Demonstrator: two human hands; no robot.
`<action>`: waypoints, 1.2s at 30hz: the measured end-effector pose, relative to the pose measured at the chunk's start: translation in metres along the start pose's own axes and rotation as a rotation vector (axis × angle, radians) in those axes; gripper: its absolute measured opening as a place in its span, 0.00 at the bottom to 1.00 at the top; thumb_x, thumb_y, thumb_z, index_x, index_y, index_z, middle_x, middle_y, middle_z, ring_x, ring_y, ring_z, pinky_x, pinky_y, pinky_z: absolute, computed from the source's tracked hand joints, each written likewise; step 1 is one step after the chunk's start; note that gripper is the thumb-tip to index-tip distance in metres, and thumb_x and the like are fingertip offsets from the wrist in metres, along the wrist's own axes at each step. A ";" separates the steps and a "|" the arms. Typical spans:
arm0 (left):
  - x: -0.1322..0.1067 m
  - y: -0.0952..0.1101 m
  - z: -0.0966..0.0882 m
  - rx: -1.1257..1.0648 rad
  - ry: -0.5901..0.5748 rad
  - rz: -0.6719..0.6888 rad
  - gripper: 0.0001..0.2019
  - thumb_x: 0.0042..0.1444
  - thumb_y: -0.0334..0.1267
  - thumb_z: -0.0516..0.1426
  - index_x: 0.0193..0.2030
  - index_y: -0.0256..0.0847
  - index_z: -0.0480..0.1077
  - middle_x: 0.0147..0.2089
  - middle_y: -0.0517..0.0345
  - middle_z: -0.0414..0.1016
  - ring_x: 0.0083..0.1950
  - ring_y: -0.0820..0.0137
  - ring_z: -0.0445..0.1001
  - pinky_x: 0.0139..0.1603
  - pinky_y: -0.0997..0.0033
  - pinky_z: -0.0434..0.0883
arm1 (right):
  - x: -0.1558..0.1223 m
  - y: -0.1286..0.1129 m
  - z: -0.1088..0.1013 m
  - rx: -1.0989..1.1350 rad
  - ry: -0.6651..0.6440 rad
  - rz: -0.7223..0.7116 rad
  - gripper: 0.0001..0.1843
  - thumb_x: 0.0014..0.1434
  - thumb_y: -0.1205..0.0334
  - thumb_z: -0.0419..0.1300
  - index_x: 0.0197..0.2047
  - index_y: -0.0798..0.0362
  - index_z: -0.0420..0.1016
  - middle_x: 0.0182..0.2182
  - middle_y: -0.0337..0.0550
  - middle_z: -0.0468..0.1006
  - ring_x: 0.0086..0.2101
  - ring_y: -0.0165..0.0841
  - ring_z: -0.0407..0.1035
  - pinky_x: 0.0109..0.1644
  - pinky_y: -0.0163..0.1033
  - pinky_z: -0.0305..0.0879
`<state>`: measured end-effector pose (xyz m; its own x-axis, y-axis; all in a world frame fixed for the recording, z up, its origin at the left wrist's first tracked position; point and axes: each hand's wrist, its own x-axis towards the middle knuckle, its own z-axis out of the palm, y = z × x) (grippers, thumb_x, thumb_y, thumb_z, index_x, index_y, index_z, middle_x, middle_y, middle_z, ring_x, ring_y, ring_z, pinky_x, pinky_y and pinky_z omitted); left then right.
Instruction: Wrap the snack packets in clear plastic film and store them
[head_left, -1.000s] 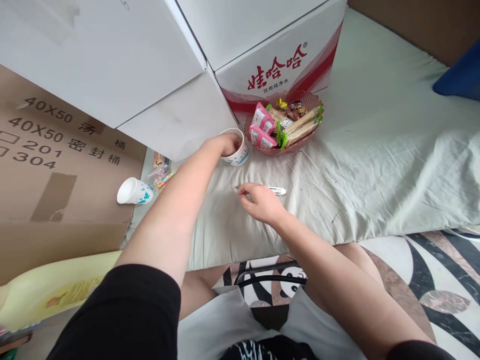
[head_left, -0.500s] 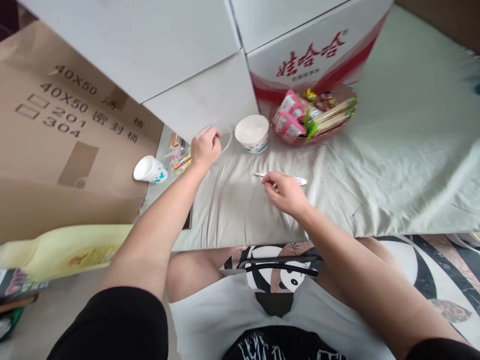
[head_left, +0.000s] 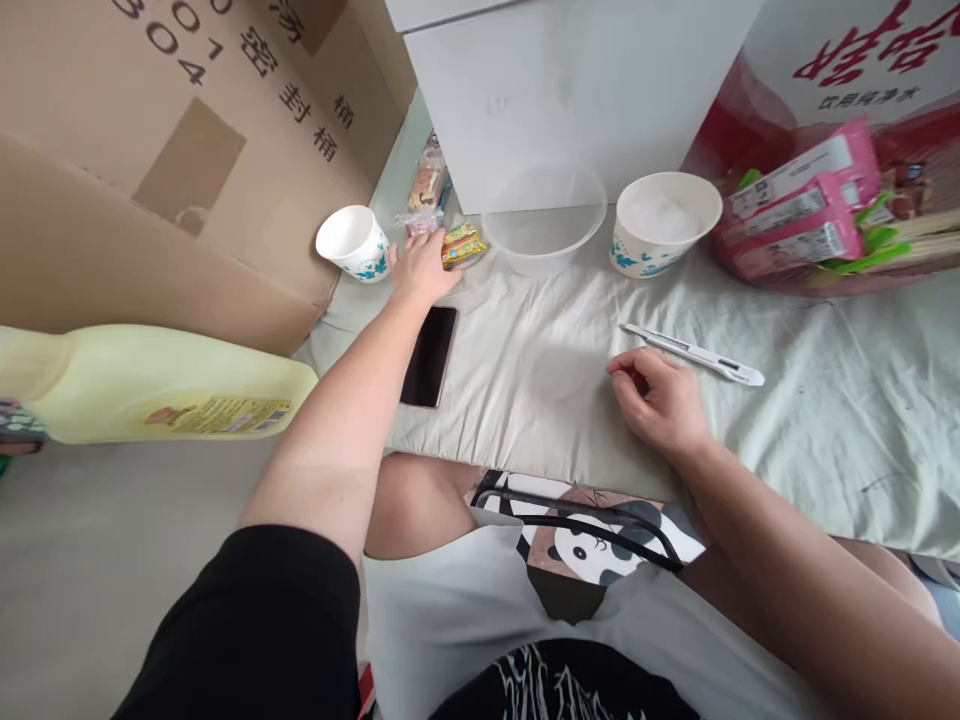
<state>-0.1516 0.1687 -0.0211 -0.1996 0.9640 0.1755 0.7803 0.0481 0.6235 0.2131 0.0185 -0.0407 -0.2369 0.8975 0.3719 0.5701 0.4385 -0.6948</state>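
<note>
My left hand (head_left: pixel 421 268) reaches down among small snack packets, its fingers apart. A yellow wrapped packet (head_left: pixel 463 245) lies against it, and a tilted paper cup (head_left: pixel 364 255) with blue print is just to its left. My right hand (head_left: pixel 664 400) rests on the cloth with its fingers loosely curled, nothing visible in them. Just beyond it lies a slim white utility knife (head_left: pixel 697 353). Between the hands, farther back, stands a clear plastic bowl (head_left: pixel 544 262). Beside that bowl is a paper cup (head_left: pixel 652 255) with something white inside.
A dark phone (head_left: pixel 430 360) lies by my left forearm. More wrapped snacks (head_left: pixel 429 185) sit behind my left hand. White boxes (head_left: pixel 555 100) line the back, and a brown carton (head_left: pixel 112 210) stands left above a yellow bottle (head_left: pixel 172 385). A pink basket (head_left: pixel 757 275) holds snack packs at right.
My left hand has moved left from beside the clear bowl to the snack packets. My right hand has drawn back from over the utility knife. The view has shifted left and closer.
</note>
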 end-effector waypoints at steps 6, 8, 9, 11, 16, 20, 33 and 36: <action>-0.001 0.016 -0.003 -0.242 -0.013 0.072 0.14 0.51 0.36 0.71 0.32 0.44 0.69 0.40 0.60 0.73 0.70 0.59 0.58 0.80 0.47 0.30 | 0.000 -0.001 0.004 -0.035 -0.003 -0.012 0.06 0.58 0.65 0.56 0.33 0.48 0.75 0.24 0.39 0.75 0.22 0.31 0.65 0.27 0.39 0.61; -0.009 0.027 -0.010 -0.239 0.000 0.088 0.14 0.52 0.34 0.70 0.33 0.43 0.68 0.42 0.60 0.73 0.70 0.60 0.59 0.81 0.48 0.36 | -0.001 0.000 0.003 -0.033 -0.005 -0.011 0.06 0.58 0.65 0.56 0.33 0.48 0.74 0.25 0.39 0.75 0.22 0.32 0.65 0.29 0.40 0.62; -0.013 0.032 -0.015 -0.217 0.017 0.091 0.14 0.50 0.31 0.71 0.34 0.42 0.68 0.43 0.59 0.73 0.70 0.59 0.59 0.81 0.48 0.38 | -0.001 0.000 0.003 -0.030 -0.012 -0.011 0.06 0.58 0.65 0.56 0.33 0.48 0.74 0.25 0.39 0.75 0.22 0.32 0.66 0.29 0.40 0.63; -0.023 0.037 -0.027 -0.185 0.086 0.087 0.19 0.43 0.24 0.72 0.36 0.42 0.69 0.46 0.57 0.73 0.70 0.56 0.61 0.81 0.48 0.43 | -0.001 0.000 0.002 -0.014 -0.025 -0.007 0.06 0.59 0.65 0.56 0.33 0.48 0.74 0.25 0.39 0.75 0.22 0.32 0.66 0.29 0.40 0.63; -0.059 0.050 -0.041 -0.593 0.248 0.022 0.18 0.45 0.34 0.73 0.38 0.47 0.71 0.46 0.56 0.76 0.62 0.57 0.73 0.62 0.60 0.73 | -0.001 -0.002 -0.002 0.078 -0.019 0.043 0.04 0.57 0.64 0.57 0.34 0.48 0.73 0.24 0.38 0.74 0.24 0.33 0.67 0.30 0.41 0.65; -0.107 0.084 -0.006 -1.062 0.073 -0.190 0.14 0.55 0.49 0.66 0.41 0.45 0.72 0.41 0.58 0.78 0.48 0.62 0.81 0.48 0.64 0.78 | -0.003 -0.002 0.000 0.251 -0.028 0.116 0.06 0.58 0.61 0.59 0.40 0.48 0.72 0.28 0.39 0.76 0.27 0.34 0.70 0.33 0.41 0.69; -0.186 0.137 0.078 -1.312 -0.764 -0.400 0.27 0.55 0.53 0.65 0.60 0.46 0.74 0.57 0.54 0.81 0.60 0.53 0.78 0.59 0.55 0.75 | 0.009 0.011 0.003 0.658 0.002 0.293 0.26 0.64 0.35 0.57 0.56 0.43 0.64 0.38 0.42 0.74 0.33 0.37 0.70 0.37 0.47 0.73; -0.183 0.140 0.076 -1.350 -0.812 -0.388 0.34 0.54 0.64 0.62 0.59 0.43 0.74 0.58 0.49 0.81 0.64 0.48 0.75 0.63 0.52 0.73 | 0.010 0.010 0.004 0.586 0.001 0.304 0.27 0.61 0.37 0.63 0.54 0.45 0.65 0.35 0.39 0.72 0.30 0.35 0.67 0.33 0.44 0.69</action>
<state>0.0389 0.0189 -0.0242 0.4406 0.8469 -0.2976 -0.3875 0.4785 0.7880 0.2135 0.0315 -0.0459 -0.1319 0.9855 0.1071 0.0884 0.1193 -0.9889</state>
